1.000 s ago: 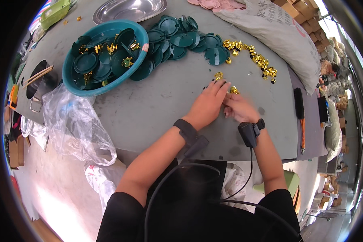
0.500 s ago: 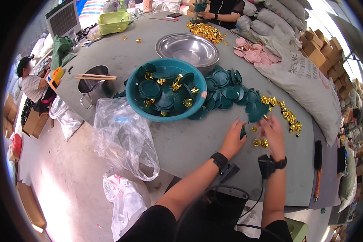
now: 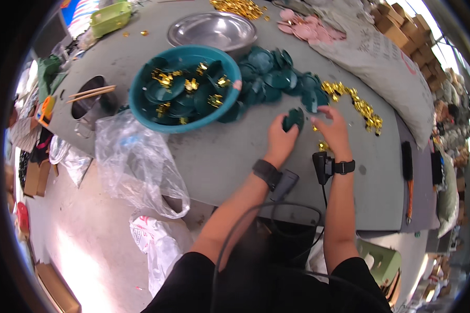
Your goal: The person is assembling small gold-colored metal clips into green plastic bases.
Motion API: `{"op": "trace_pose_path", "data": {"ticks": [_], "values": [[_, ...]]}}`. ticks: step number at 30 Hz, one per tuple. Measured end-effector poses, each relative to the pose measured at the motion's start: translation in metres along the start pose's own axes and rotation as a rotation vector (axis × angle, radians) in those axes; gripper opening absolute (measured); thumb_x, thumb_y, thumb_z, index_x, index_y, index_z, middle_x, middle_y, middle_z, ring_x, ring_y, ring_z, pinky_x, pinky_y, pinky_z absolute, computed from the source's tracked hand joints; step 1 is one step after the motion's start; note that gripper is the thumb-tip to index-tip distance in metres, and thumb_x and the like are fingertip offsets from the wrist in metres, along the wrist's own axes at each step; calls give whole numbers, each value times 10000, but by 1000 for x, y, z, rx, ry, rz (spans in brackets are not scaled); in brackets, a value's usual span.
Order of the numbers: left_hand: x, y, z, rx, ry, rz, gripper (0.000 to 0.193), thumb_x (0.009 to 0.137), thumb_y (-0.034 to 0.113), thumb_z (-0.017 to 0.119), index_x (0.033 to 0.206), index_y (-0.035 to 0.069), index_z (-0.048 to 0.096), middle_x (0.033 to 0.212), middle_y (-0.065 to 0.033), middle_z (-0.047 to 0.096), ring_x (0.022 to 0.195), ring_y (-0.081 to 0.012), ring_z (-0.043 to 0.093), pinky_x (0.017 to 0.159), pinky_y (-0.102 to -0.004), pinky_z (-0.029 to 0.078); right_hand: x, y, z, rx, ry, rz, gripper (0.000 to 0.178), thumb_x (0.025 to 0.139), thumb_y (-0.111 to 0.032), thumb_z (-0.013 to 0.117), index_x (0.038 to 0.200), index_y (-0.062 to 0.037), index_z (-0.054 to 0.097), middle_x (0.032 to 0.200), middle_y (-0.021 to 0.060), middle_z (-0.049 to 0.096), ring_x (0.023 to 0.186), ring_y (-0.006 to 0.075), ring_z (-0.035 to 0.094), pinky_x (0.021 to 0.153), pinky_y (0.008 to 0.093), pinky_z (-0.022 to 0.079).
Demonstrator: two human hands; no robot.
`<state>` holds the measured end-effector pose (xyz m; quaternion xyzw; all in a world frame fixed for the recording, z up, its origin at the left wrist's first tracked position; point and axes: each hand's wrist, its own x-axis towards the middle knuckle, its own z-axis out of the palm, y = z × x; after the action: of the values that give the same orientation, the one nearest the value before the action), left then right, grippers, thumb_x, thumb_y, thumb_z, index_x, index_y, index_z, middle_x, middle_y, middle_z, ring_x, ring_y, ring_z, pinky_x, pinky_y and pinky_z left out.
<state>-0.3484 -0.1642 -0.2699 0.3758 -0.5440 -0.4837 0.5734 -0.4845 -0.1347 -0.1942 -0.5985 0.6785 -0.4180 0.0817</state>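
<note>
Your left hand (image 3: 281, 140) grips dark green disc (image 3: 293, 119), held just above grey table (image 3: 235, 156). Your right hand (image 3: 333, 131) open, fingers spread, beside disc, near scattered gold pieces (image 3: 355, 101). Teal basin (image 3: 185, 88) upper left of hands.

On the grey tabletop (image 3: 235, 151), the left hand (image 3: 281, 140) grips a dark green round plastic disc (image 3: 293, 119) near the centre, with the right hand (image 3: 333, 131) just beside it at 3 o'clock. The teal round plastic basin (image 3: 141, 112), discs and small gold metal pieces in it, sits at 9 o'clock of the hands. The steel round bowl (image 3: 214, 31) lies behind the basin at 12 o'clock. A heap of dark green discs (image 3: 274, 78) lies between basin and gold metal clips (image 3: 357, 104). The clear plastic bag (image 3: 136, 161) hangs at the tabletop's near edge, at 7 o'clock.
</note>
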Motion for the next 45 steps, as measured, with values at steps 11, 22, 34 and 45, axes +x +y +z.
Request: {"op": "trace_pose_path", "data": {"ticks": [11,22,34,45], "values": [[-3,-2,6,-206,44,-127,248,715,90,628,863,2,450,752,-101,503,681,-179,485,640,-293,417,-63,68,-19,-250,-6,166,327,682,-218,746,927,-29,640,1004,152,573,916,297,554,808,376,439],[-8,25,1,-409,-363,-305,165,794,0,503,943,37,444,881,-14,509,817,-88,502,729,-231,430,-61,-2,2,549,-170,177,372,831,-181,645,1168,-42,572,880,29,577,752,100,534,703,239,441],[-13,31,1,-388,-519,-166,588,730,-72,431,1289,85,336,1100,-99,438,944,-155,486,847,-289,425,-66,19,4,797,-156,214,307,903,-48,466,1202,12,497,819,72,599,682,114,553,621,228,461],[-15,24,5,38,-513,326,614,668,-94,496,1246,103,445,1241,-156,417,1143,-373,413,978,-391,351,-68,21,-7,730,-230,413,177,878,-41,452,1026,37,509,760,91,600,618,129,551,584,234,452]]}}
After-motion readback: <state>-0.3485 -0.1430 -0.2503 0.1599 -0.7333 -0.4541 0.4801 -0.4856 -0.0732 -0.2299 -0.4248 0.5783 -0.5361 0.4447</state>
